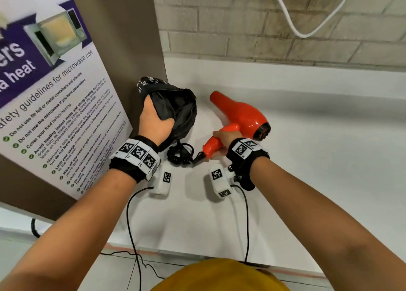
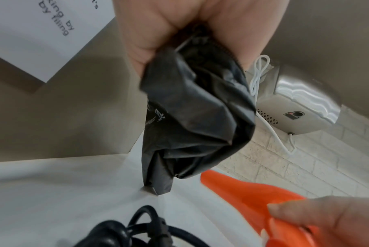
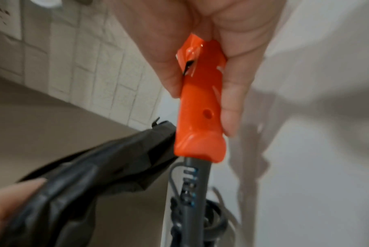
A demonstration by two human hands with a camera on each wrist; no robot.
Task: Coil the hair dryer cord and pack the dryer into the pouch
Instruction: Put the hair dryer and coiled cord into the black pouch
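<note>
The white countertop carries everything; it looks smooth, so expect a hard shell to slide on it rather than stay put. Largest of the task items is the glossy orange plastic hair dryer, lying on its side right of centre, nozzle pointing away from you toward the brick wall, dark rear grille toward your right. Judge it rigid, top-heavy at the barrel and slick on its polished shell. Your right hand is wrapped round the handle, fingers and thumb curled on it just above the cord's strain relief; that is the sound place to hold, since the tapered barrel gives little purchase. Just left of the dryer sits the crumpled black fabric pouch, close against the brown panel with the poster. It reads as thin, limp and light: it will collapse and hide its own mouth unless you hold the rim apart. Your left hand has a fistful of its upper edge bunched in curled fingers; whether the opening itself is spread cannot be told. Smallest is the black coiled cord, gathered in a loose bundle on the counter between your wrists, touching the pouch's lower edge. Judge it springy, apt to unwind and snag the rim, so feed it in alongside the handle.
</note>
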